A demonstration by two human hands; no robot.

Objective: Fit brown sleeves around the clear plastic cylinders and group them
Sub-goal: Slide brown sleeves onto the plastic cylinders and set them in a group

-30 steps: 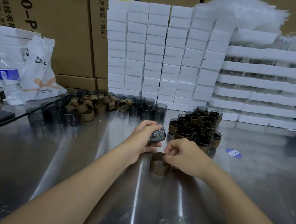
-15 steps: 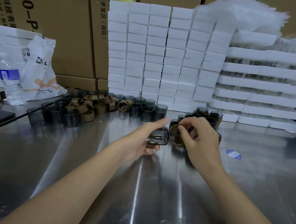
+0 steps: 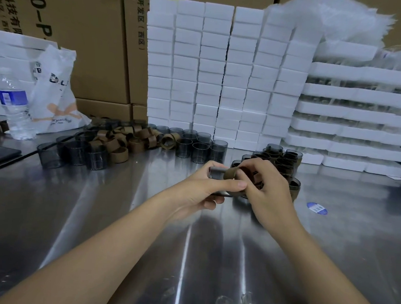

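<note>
Dim overhead lighting; bright streaked glare on the steel table (image 3: 97, 216); wide-angle bowing at edges; focus slightly soft.

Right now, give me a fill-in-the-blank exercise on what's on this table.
The right hand holds a ____ ring-shaped sleeve against the smoky clear plastic cylinder in the left hand.
Sleeved cylinders stand grouped behind the ____ hand.
The clear plastic water bottle has a ____ label.
Missing words: brown, right, blue.

Smoky clear cyl (image 3: 215, 174) on its side, brown sleeve (image 3: 231, 173) partly over right end; sleeved group (image 3: 281, 161) just behind.
</note>
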